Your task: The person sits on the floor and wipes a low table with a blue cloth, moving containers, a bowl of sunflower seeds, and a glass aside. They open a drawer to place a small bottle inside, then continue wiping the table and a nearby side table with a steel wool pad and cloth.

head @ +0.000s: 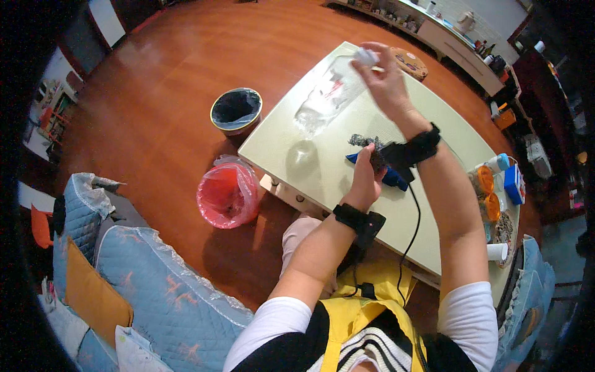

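My right hand is raised over the far part of the pale table, its fingers closed around a small white roundish object, slightly blurred. Lower down, my left hand grips a dark, tangled, stringy bundle, partly hidden by the fingers and my right wrist strap. A dark blue item, perhaps cloth, shows beneath and beside the left hand. Left of both hands, a crumpled clear plastic bag with red marks lies flat on the tabletop.
A red-lined bin and a black-lined bin stand on the floor left of the table. Orange-lidded jars, a blue box and a white roll crowd the right edge. A black cable hangs from my right wrist.
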Available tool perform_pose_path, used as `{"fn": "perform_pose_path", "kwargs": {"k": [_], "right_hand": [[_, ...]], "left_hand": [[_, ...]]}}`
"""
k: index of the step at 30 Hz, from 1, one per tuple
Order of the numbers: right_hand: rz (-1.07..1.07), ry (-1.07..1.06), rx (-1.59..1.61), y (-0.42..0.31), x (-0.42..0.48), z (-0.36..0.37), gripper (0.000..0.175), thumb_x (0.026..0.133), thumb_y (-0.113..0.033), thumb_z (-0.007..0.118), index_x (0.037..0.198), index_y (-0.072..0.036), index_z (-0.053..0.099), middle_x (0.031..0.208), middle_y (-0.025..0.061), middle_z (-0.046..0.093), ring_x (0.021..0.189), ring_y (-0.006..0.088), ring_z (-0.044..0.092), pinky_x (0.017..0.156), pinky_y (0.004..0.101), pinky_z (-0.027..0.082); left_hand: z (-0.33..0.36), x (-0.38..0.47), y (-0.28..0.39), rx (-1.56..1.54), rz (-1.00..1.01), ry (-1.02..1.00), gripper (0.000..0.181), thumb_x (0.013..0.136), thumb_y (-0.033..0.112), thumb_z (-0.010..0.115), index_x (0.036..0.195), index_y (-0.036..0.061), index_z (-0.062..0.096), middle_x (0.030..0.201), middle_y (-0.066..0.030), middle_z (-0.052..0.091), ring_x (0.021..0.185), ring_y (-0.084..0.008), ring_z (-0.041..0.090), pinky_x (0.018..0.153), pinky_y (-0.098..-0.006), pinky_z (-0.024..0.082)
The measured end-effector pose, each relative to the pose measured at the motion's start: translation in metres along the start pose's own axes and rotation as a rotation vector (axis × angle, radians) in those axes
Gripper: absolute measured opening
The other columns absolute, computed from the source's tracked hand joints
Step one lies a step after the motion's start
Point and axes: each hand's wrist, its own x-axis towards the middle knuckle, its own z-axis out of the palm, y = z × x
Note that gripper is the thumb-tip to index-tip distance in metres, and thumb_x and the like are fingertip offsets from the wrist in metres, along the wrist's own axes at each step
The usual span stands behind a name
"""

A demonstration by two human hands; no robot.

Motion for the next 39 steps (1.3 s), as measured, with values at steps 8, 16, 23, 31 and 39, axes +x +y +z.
{"fn": "perform_pose_path", "kwargs": {"k": [8, 16, 23, 31, 39], "right_hand": [[-0.058, 0.113, -0.349, 0.054, -0.029, -0.172, 0.049, 0.088, -0.032, 0.073, 0.128, -0.01, 0.055, 0.113, 0.013, 0.066, 0.103, 0.0235, 0.065, 0.085, 0.034, 0.053], [0.235, 0.183, -0.737, 0.103, -0.088, -0.308, 0.048, 0.085, -0.035, 0.073, 0.122, -0.008, 0.058, 0.117, 0.0135, 0.066, 0.107, 0.029, 0.064, 0.091, 0.0393, 0.051], [0.419, 0.336, -0.729, 0.149, -0.125, -0.368, 0.049, 0.083, -0.036, 0.074, 0.121, -0.01, 0.06, 0.115, 0.0114, 0.067, 0.107, 0.0282, 0.065, 0.091, 0.039, 0.051], [0.397, 0.305, -0.555, 0.146, -0.134, -0.374, 0.052, 0.081, -0.034, 0.078, 0.122, -0.008, 0.061, 0.114, 0.0101, 0.068, 0.105, 0.0214, 0.065, 0.09, 0.0344, 0.051], [0.43, 0.211, -0.536, 0.147, -0.13, -0.367, 0.07, 0.075, -0.039, 0.083, 0.129, -0.005, 0.054, 0.122, 0.0129, 0.063, 0.112, 0.0245, 0.061, 0.094, 0.0361, 0.05]], "left_hand": [[0.007, -0.001, -0.027, 0.194, -0.011, -0.107, 0.014, 0.097, 0.028, 0.055, 0.1, 0.016, 0.063, 0.095, 0.0001, 0.067, 0.087, -0.0152, 0.063, 0.079, -0.0315, 0.051], [0.014, 0.001, -0.065, 0.363, -0.105, -0.179, 0.013, 0.099, 0.026, 0.053, 0.105, 0.0143, 0.055, 0.106, -0.0031, 0.063, 0.097, -0.0169, 0.06, 0.084, -0.0349, 0.047], [-0.001, 0.019, -0.085, 0.688, 0.118, -0.311, 0.015, 0.099, 0.025, 0.052, 0.106, 0.0128, 0.055, 0.105, -0.004, 0.062, 0.098, -0.0174, 0.059, 0.086, -0.0336, 0.047], [0.005, 0.02, -0.092, 0.441, -0.148, -0.184, 0.014, 0.1, 0.025, 0.052, 0.105, 0.0131, 0.055, 0.105, -0.0024, 0.062, 0.099, -0.0171, 0.059, 0.089, -0.0343, 0.047], [0.011, 0.017, -0.096, 0.542, -0.134, -0.17, 0.013, 0.096, 0.027, 0.057, 0.104, 0.0164, 0.055, 0.106, -0.0006, 0.062, 0.1, -0.0158, 0.059, 0.093, -0.0367, 0.044]]}}
